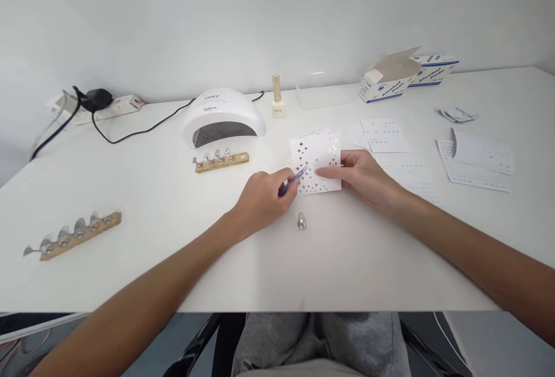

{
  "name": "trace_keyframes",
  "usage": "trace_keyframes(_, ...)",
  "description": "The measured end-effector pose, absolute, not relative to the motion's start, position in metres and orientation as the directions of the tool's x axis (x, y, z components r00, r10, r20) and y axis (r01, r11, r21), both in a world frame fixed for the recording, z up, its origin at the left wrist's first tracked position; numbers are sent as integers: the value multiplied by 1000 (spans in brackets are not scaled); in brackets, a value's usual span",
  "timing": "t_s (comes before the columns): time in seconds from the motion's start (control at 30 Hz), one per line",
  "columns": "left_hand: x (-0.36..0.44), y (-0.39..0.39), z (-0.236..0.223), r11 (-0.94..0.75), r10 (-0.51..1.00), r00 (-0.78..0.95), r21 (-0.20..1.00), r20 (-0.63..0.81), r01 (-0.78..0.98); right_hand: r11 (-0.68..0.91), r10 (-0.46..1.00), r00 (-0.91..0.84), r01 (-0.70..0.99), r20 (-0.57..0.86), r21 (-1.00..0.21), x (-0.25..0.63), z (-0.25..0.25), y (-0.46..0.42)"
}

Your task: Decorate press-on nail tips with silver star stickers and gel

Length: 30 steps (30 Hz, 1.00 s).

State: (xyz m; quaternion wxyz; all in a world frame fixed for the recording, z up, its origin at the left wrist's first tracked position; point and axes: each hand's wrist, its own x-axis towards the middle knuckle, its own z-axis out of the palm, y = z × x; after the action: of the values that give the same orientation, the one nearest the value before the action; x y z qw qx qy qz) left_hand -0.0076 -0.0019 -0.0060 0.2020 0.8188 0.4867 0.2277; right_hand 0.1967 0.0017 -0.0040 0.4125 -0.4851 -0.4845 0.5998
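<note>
Between the fingers and thumb of my right hand (362, 176) is a white sticker sheet (318, 151) dotted with small silvery star shapes, its top edge curling. My left hand (265, 199) grips blue-purple tweezers (291, 183), their tips against or just over the stars near the middle of the sheet. I cannot tell whether the tips hold a sticker. Just below the sheet, a single silvery nail tip (302, 221) lies on the white table, apart from both hands.
A white nail lamp (223, 115) stands behind a wooden nail stand (222, 162); another stand (81, 236) is at left. A polish bottle (278, 99), alcohol pad boxes (387, 79), and more sticker sheets (479, 163) lie behind and right. A black cable (143, 132) runs to the power strip (124, 108).
</note>
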Motion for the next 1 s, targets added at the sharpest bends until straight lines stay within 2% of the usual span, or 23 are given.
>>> trace_keyframes(0.23, -7, -1, -7, -454, 886, 425, 545, 188, 705, -204, 968, -140, 57, -210, -977, 196, -5, 1)
trace_keyframes(0.53, -7, -1, -8, -456, 886, 424, 522, 189, 721, -230, 955, -181, 51, -235, -972, 196, -3, 1)
trace_keyframes(1.0, -6, -1, -7, -439, 895, 404, 528, 187, 727, -233, 961, -135, 74, -241, -970, 194, -3, 0)
